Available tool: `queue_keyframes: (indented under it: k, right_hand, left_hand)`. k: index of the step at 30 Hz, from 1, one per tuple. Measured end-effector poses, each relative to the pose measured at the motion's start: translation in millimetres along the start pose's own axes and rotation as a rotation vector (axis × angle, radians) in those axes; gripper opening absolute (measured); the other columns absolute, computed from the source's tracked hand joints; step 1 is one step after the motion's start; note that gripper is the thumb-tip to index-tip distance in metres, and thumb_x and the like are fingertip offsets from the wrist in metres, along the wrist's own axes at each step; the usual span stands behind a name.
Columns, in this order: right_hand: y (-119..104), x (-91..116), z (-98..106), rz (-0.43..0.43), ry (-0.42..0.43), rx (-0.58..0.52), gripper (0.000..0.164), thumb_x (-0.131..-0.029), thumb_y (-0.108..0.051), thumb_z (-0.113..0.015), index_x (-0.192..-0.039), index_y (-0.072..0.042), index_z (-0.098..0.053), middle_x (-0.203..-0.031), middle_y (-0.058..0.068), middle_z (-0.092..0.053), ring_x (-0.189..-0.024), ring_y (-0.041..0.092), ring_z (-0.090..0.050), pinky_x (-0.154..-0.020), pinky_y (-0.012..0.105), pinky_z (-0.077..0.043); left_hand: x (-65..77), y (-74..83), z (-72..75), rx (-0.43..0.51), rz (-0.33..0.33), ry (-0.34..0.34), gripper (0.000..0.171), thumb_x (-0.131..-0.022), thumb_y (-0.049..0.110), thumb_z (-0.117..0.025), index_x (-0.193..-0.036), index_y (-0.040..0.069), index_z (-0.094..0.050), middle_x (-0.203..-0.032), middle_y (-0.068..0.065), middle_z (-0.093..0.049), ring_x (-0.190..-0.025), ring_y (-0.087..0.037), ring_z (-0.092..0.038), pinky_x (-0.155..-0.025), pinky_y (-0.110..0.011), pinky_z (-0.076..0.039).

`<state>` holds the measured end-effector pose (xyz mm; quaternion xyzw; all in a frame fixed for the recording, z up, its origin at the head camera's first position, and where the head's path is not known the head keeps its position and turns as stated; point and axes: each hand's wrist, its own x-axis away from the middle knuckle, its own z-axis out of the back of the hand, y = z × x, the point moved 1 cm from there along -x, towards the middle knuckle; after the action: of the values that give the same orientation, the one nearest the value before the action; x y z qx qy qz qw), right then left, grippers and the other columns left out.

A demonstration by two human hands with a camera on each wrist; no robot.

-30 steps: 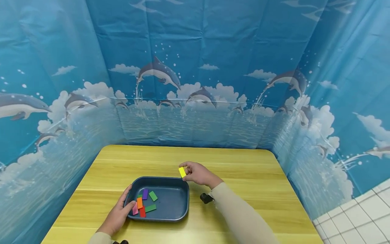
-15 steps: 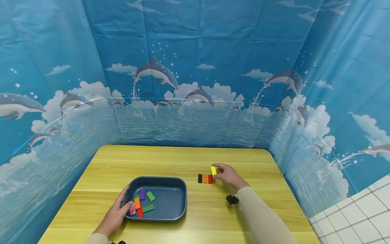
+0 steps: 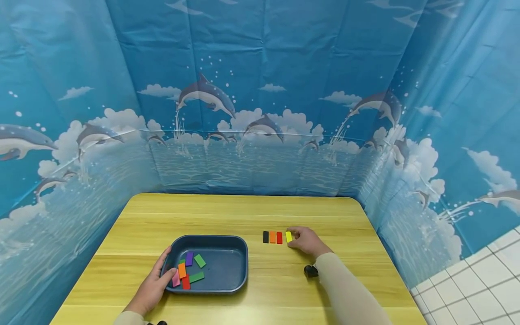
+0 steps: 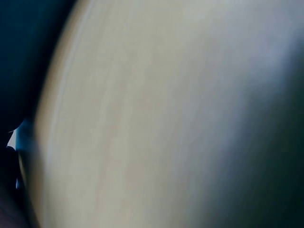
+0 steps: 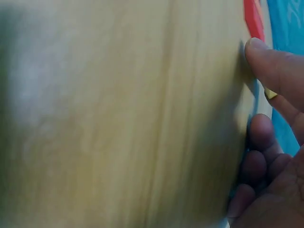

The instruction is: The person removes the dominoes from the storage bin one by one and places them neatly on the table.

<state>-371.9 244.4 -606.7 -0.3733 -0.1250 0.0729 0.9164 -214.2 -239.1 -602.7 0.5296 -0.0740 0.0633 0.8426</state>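
Note:
My left hand (image 3: pixel 151 286) grips the left rim of a dark blue rectangular tray (image 3: pixel 225 271), thumb over the inside edge. Several coloured domino blocks lie at the tray's left side, among them a purple block (image 3: pixel 189 258), an orange block (image 3: pixel 182 270) and a pink block (image 3: pixel 176 279). To the right of the tray, my right hand (image 3: pixel 306 242) pinches a yellow domino block (image 3: pixel 289 237) between thumb and fingers, low over the table. Just left of it, a black block (image 3: pixel 266 237), an orange one (image 3: pixel 272 237) and a red one (image 3: pixel 279 238) lie in a row.
The yellow wood-grain table (image 3: pixel 195 214) carries everything. Behind and beside it hangs a blue curtain (image 3: pixel 227 167) printed with dolphins. White floor tiles (image 3: pixel 483 275) show at the lower right. The left wrist view is mostly blurred table surface.
My right hand has carried the yellow block rightward from over the tray's far right corner, then lowered it beside the red block. The left hand stays on the tray.

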Motion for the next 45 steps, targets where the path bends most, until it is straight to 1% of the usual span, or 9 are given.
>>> queue_keyframes:
  k: [5,7,13,21,27,30,34,40,45]
  right_hand:
    - [-4.2,-0.4,-1.8,-0.022,0.021,0.049,0.058,-0.075,-0.028,-0.076,-0.129,-0.025,-0.055,-0.116,0.001,-0.059,-0.102,0.018,-0.053,-0.086,0.039,-0.047]
    - [-4.8,-0.6,-1.7,-0.023,0.023,0.057,0.059,-0.074,-0.029,-0.077,-0.129,-0.024,-0.056,-0.120,0.002,-0.059,-0.107,0.020,-0.053,-0.089,0.041,-0.047]
    - [-2.2,-0.2,0.2,-0.033,0.000,0.052,0.059,-0.074,-0.028,-0.077,-0.129,-0.024,-0.056,-0.107,-0.001,-0.058,-0.091,0.018,-0.047,-0.080,0.033,-0.043]
    - [0.3,0.3,0.3,0.003,0.009,0.033,0.057,-0.075,-0.029,-0.076,-0.128,-0.023,-0.056,-0.106,0.000,-0.057,-0.089,0.017,-0.046,-0.076,0.033,-0.042]
    - [4.0,1.0,-0.1,-0.026,-0.008,-0.034,0.056,-0.077,-0.021,-0.075,-0.129,-0.021,-0.055,-0.089,0.006,-0.051,-0.077,0.017,-0.044,-0.064,0.031,-0.038]
    - [3.3,0.8,-0.9,-0.023,0.004,-0.023,0.052,-0.077,-0.020,-0.074,-0.127,-0.022,-0.057,-0.081,0.005,-0.048,-0.073,0.018,-0.043,-0.061,0.031,-0.036]
    - [2.1,0.4,-1.3,-0.016,0.013,0.009,0.051,-0.077,-0.022,-0.075,-0.125,-0.023,-0.058,-0.082,0.004,-0.049,-0.074,0.018,-0.043,-0.062,0.031,-0.036]
    - [1.3,0.4,-1.9,-0.034,0.026,0.003,0.052,-0.076,-0.023,-0.076,-0.125,-0.025,-0.059,-0.104,0.000,-0.056,-0.088,0.018,-0.045,-0.074,0.032,-0.042]
    - [2.0,0.5,-2.4,-0.038,0.030,0.001,0.053,-0.075,-0.025,-0.077,-0.125,-0.026,-0.059,-0.121,0.001,-0.057,-0.101,0.018,-0.050,-0.087,0.038,-0.046]
  left_hand:
    - [0.2,1.8,0.4,-0.015,0.014,0.004,0.062,-0.092,0.053,-0.046,-0.141,0.054,-0.009,-0.157,-0.007,-0.008,-0.140,-0.042,-0.013,-0.105,-0.067,-0.015]
    - [0.3,2.4,0.2,-0.015,0.016,0.004,0.062,-0.091,0.053,-0.046,-0.140,0.055,-0.009,-0.157,-0.007,-0.008,-0.140,-0.042,-0.013,-0.106,-0.067,-0.015]
    - [0.4,3.1,-0.5,-0.009,0.028,0.004,0.063,-0.091,0.053,-0.047,-0.141,0.054,-0.009,-0.157,-0.008,-0.007,-0.140,-0.042,-0.012,-0.106,-0.067,-0.014]
    - [-0.9,1.1,0.3,-0.026,0.024,0.005,0.063,-0.091,0.054,-0.046,-0.141,0.055,-0.008,-0.157,-0.007,-0.008,-0.140,-0.043,-0.013,-0.104,-0.069,-0.014]
    - [-0.6,0.5,-0.6,-0.018,0.029,-0.003,0.063,-0.091,0.054,-0.046,-0.141,0.054,-0.007,-0.157,-0.008,-0.007,-0.140,-0.044,-0.012,-0.104,-0.068,-0.014]
    - [-1.0,0.4,-1.1,-0.015,0.025,-0.001,0.063,-0.091,0.055,-0.046,-0.141,0.055,-0.008,-0.157,-0.008,-0.007,-0.140,-0.043,-0.012,-0.104,-0.068,-0.014]
    - [-0.8,-0.8,-1.0,-0.015,0.031,0.002,0.062,-0.091,0.054,-0.046,-0.140,0.056,-0.008,-0.157,-0.007,-0.008,-0.140,-0.043,-0.012,-0.105,-0.068,-0.014]
    - [-0.4,1.8,-1.6,0.005,0.017,0.001,0.062,-0.091,0.054,-0.046,-0.140,0.055,-0.009,-0.157,-0.007,-0.008,-0.140,-0.041,-0.013,-0.106,-0.066,-0.013]
    - [-1.0,1.3,-2.4,0.003,0.008,0.003,0.062,-0.091,0.053,-0.046,-0.141,0.054,-0.009,-0.157,-0.008,-0.008,-0.140,-0.042,-0.012,-0.106,-0.066,-0.014]
